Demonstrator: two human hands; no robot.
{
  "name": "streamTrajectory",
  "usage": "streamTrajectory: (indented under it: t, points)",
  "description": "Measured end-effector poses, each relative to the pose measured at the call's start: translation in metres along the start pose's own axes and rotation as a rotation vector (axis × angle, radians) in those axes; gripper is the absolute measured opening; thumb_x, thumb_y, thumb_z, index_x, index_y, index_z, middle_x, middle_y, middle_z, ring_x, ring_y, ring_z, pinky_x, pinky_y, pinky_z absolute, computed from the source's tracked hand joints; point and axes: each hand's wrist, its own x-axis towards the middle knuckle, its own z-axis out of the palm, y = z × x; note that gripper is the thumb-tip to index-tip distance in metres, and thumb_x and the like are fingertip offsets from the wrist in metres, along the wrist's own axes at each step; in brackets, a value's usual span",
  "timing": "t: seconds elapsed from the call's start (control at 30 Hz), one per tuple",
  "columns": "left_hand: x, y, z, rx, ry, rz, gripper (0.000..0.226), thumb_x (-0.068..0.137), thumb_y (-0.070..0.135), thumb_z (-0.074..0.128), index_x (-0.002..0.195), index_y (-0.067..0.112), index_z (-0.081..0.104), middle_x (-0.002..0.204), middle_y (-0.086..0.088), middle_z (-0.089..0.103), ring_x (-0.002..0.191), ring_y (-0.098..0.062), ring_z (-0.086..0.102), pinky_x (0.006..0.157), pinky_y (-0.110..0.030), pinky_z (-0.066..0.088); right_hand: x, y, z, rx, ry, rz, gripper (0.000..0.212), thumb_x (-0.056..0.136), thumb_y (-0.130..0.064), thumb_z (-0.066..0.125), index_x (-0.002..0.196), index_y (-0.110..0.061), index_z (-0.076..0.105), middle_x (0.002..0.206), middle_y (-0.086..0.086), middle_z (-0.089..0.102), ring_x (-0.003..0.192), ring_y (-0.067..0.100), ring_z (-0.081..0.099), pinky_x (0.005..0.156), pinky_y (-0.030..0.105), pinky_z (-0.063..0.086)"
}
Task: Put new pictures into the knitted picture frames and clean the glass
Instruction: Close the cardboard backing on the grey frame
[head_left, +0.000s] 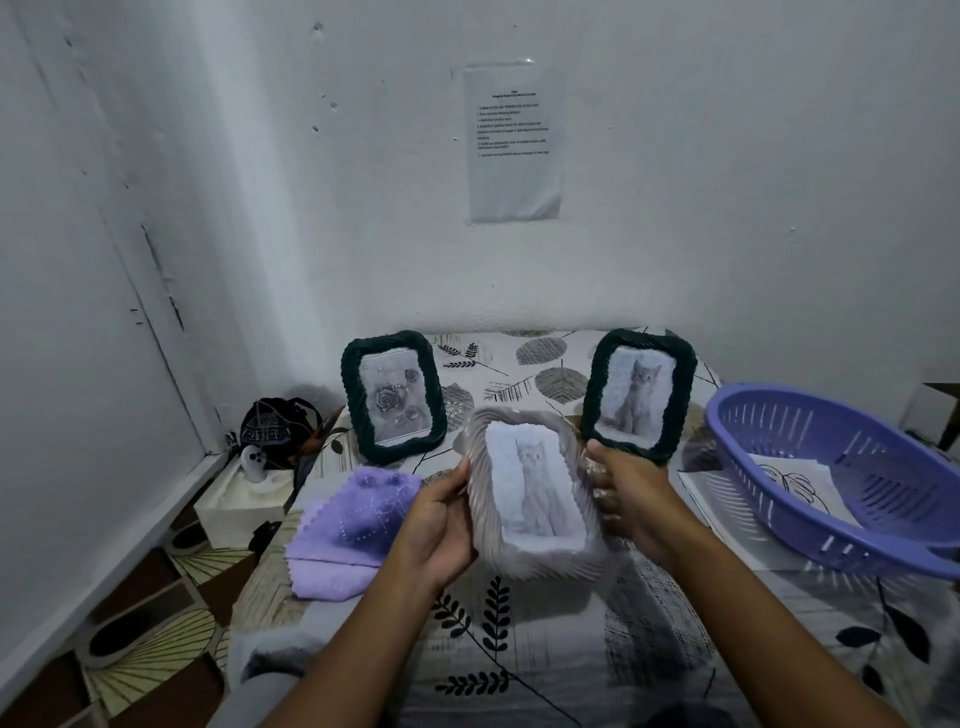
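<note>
I hold a pale grey knitted frame (535, 558) with a cat picture in it, lifted over the table's middle. My left hand (439, 525) grips its left edge and my right hand (631, 493) grips its right edge. Two dark green knitted frames stand upright behind it: the left green frame (393, 396) shows a rose picture, the right green frame (638, 394) shows a cat. A purple cloth (350, 530) lies folded on the table, left of my left hand.
A purple plastic basket (852, 478) with paper sheets in and under it sits at the right. The table (545, 649) has a leaf-patterned cover. A dark pouch (278, 421) and a small white object lie on a box by the left wall.
</note>
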Motion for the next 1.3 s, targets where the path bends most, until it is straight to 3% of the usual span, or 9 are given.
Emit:
streamTrajectory:
  t: [0.13, 0.4, 0.53, 0.6, 0.67, 0.73, 1.03, 1.13, 1.3]
  points:
    - [0.006, -0.006, -0.014, -0.002, 0.076, -0.044, 0.034, 0.089, 0.021, 0.049, 0.113, 0.0, 0.062, 0.103, -0.019, 0.07, 0.089, -0.031, 0.07, 0.075, -0.045, 0.058, 0.008, 0.013, -0.009, 0.217, -0.103, 0.158, 0.023, 0.094, -0.029, 0.053, 0.102, -0.01, 0.063, 0.086, 0.01, 0.063, 0.068, 0.026, 0.059, 0.062, 0.034, 0.047]
    - [0.025, -0.014, -0.027, 0.091, 0.245, -0.07, 0.026, 0.099, 0.01, 0.04, 0.107, -0.004, 0.06, 0.093, -0.022, 0.07, 0.091, -0.034, 0.063, 0.063, -0.045, 0.059, 0.025, 0.029, -0.012, 0.218, -0.057, 0.2, 0.016, 0.092, -0.023, 0.054, 0.092, -0.009, 0.062, 0.087, 0.012, 0.059, 0.069, 0.026, 0.055, 0.059, 0.032, 0.043]
    - [0.03, -0.012, -0.028, 0.149, 0.265, -0.088, 0.025, 0.1, 0.01, 0.039, 0.099, -0.003, 0.061, 0.09, -0.022, 0.068, 0.089, -0.033, 0.062, 0.079, -0.047, 0.055, 0.03, 0.035, -0.015, 0.197, -0.062, 0.237, 0.016, 0.092, -0.021, 0.053, 0.096, -0.008, 0.061, 0.091, 0.014, 0.062, 0.077, 0.03, 0.058, 0.067, 0.036, 0.047]
    - [0.031, -0.009, -0.026, 0.169, 0.283, -0.106, 0.029, 0.101, 0.017, 0.04, 0.087, 0.0, 0.058, 0.086, -0.021, 0.067, 0.084, -0.033, 0.061, 0.085, -0.048, 0.049, 0.033, 0.036, -0.017, 0.179, -0.056, 0.242, 0.015, 0.092, -0.02, 0.053, 0.095, -0.007, 0.061, 0.091, 0.014, 0.062, 0.079, 0.03, 0.057, 0.07, 0.038, 0.045]
    - [0.031, -0.005, -0.024, 0.26, 0.301, -0.129, 0.032, 0.101, 0.025, 0.04, 0.083, 0.004, 0.054, 0.082, -0.019, 0.067, 0.074, -0.03, 0.062, 0.076, -0.046, 0.051, 0.034, 0.034, -0.018, 0.141, -0.036, 0.246, 0.016, 0.092, -0.02, 0.054, 0.094, -0.006, 0.061, 0.09, 0.014, 0.063, 0.076, 0.029, 0.056, 0.068, 0.036, 0.045]
    - [0.029, -0.002, -0.024, 0.382, 0.307, -0.146, 0.031, 0.1, 0.027, 0.041, 0.086, 0.004, 0.056, 0.076, -0.014, 0.069, 0.066, -0.028, 0.065, 0.066, -0.041, 0.053, 0.037, 0.033, -0.019, 0.08, -0.002, 0.238, 0.018, 0.091, -0.02, 0.056, 0.096, -0.004, 0.062, 0.09, 0.014, 0.065, 0.073, 0.028, 0.057, 0.064, 0.033, 0.046]
    - [0.028, 0.008, -0.018, 0.713, 0.267, -0.181, 0.034, 0.098, 0.032, 0.047, 0.102, 0.002, 0.063, 0.081, -0.01, 0.065, 0.062, -0.02, 0.064, 0.059, -0.035, 0.056, 0.043, 0.028, -0.011, -0.189, 0.077, 0.13, 0.013, 0.09, -0.014, 0.059, 0.093, -0.002, 0.063, 0.086, 0.013, 0.063, 0.074, 0.025, 0.06, 0.06, 0.032, 0.05]
    - [0.031, 0.012, -0.017, 0.841, 0.259, -0.187, 0.043, 0.098, 0.037, 0.046, 0.11, -0.001, 0.061, 0.089, -0.013, 0.058, 0.068, -0.022, 0.057, 0.063, -0.036, 0.055, 0.045, 0.027, -0.011, -0.252, 0.082, 0.107, 0.015, 0.089, -0.016, 0.06, 0.085, -0.002, 0.063, 0.076, 0.012, 0.059, 0.067, 0.022, 0.055, 0.056, 0.028, 0.047]
    - [0.032, 0.016, -0.013, 0.929, 0.266, -0.186, 0.035, 0.097, 0.044, 0.045, 0.098, 0.01, 0.053, 0.077, -0.005, 0.042, 0.058, -0.014, 0.041, 0.05, -0.026, 0.047, 0.049, 0.028, -0.013, -0.271, 0.08, 0.101, 0.015, 0.087, -0.016, 0.061, 0.08, -0.002, 0.062, 0.07, 0.012, 0.055, 0.065, 0.023, 0.052, 0.059, 0.032, 0.047]
